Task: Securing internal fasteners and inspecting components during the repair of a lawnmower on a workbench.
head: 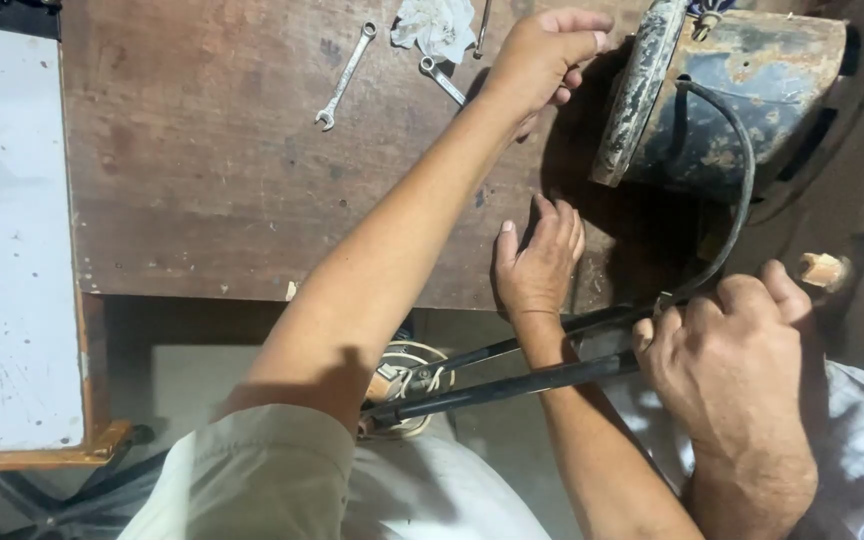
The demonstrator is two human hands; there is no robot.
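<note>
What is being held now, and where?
Another person's hand grips the black rods at their right end. Your right hand lies flat on the table, empty; your left hand touches the rusty drum's rim, grip unclear.

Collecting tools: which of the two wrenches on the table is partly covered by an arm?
The short wrench beside the white rag; its end runs under the forearm. The long one lies uncovered.
</note>
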